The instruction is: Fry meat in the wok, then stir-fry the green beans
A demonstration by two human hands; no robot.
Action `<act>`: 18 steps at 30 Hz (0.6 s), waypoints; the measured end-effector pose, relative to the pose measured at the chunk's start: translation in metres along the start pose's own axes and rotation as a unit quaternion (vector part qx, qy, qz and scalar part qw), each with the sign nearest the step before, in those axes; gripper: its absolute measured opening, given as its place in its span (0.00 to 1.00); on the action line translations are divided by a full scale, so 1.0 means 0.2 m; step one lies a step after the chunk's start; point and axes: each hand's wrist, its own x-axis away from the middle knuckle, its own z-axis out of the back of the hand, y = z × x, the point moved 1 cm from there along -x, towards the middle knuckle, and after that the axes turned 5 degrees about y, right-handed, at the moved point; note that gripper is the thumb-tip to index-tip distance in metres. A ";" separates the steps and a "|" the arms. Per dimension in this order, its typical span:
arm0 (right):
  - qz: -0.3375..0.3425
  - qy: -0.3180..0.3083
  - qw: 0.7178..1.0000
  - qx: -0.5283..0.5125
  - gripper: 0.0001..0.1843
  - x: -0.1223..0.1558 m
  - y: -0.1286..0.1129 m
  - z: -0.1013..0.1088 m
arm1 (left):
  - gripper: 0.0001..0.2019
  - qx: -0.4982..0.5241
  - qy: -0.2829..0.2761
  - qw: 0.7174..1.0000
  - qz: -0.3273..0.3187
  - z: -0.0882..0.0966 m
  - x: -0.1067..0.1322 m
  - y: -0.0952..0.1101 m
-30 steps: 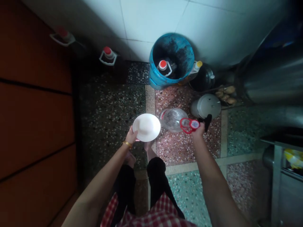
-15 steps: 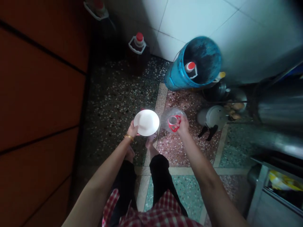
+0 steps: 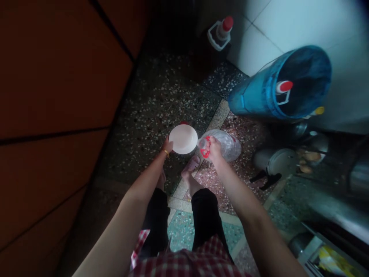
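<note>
A white plate (image 3: 183,139) is in my left hand (image 3: 167,146), gripped at its left rim with the thumb on top. Nothing can be made out on the plate. My right hand (image 3: 214,148) is closed round the red handle of a large clear plastic jug (image 3: 229,145). The jug leans, its open neck pointing left toward the plate's right edge and its body lying off to the right. A small red thing (image 3: 183,122) peeks out behind the plate's far rim; most of it is hidden.
A tall blue bucket (image 3: 253,96) holding a red-capped bottle (image 3: 285,87) stands by the tiled wall. Another red-capped jug (image 3: 220,34) sits in the dark corner. At right are a lidded pot (image 3: 281,162) and a metal cabinet (image 3: 311,250); orange panels (image 3: 57,77) line the left.
The jug has tipped further, its neck swinging left and its body now showing to the right. The plate has shifted slightly up and right. The whole view has turned toward the left.
</note>
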 end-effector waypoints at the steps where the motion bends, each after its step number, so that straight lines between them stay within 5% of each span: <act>1: -0.005 0.003 1.000 0.004 0.18 -0.01 0.02 -0.05 | 0.31 0.006 0.007 1.000 -0.001 0.02 -0.02 -0.02; 7: -0.016 -0.006 1.000 0.020 0.17 -0.07 0.15 -0.24 | 0.28 0.031 0.052 0.998 -0.010 0.11 -0.16 -0.15; 18: -0.030 0.012 0.999 0.040 0.14 -0.13 0.29 -0.39 | 0.28 0.046 0.089 0.995 -0.010 0.13 -0.32 -0.25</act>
